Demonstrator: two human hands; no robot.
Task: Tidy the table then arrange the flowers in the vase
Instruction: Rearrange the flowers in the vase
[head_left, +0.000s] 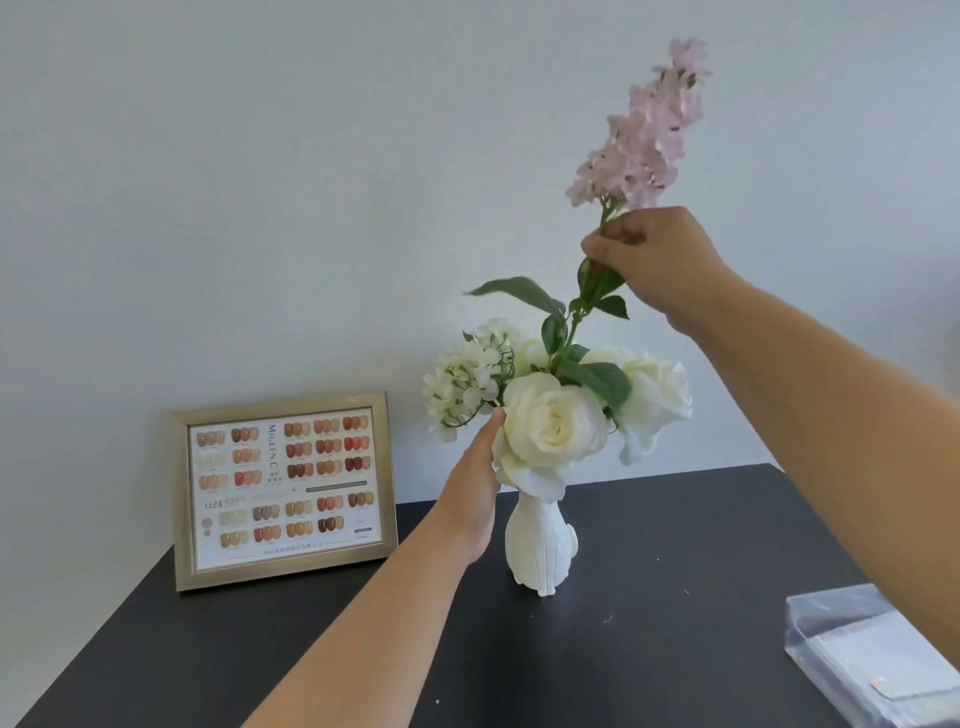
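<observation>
A white vase (540, 545) stands on the black table (649, 649) and holds white roses (553, 423) and a white hydrangea sprig (465, 382). My right hand (660, 260) is high above the vase, pinched on the green stem of a tall pink flower spike (647, 130). The stem's lower end with its leaves dips in among the white blooms. My left hand (475, 493) reaches up at the left side of the bouquet, fingers touching the front rose and the hydrangea's stem; its grip is hidden behind the petals.
A gold picture frame (283, 493) with a nail-colour chart leans against the wall at the table's back left. A clear plastic packet (872, 654) lies at the right edge of the table. A pale wall rises behind the table.
</observation>
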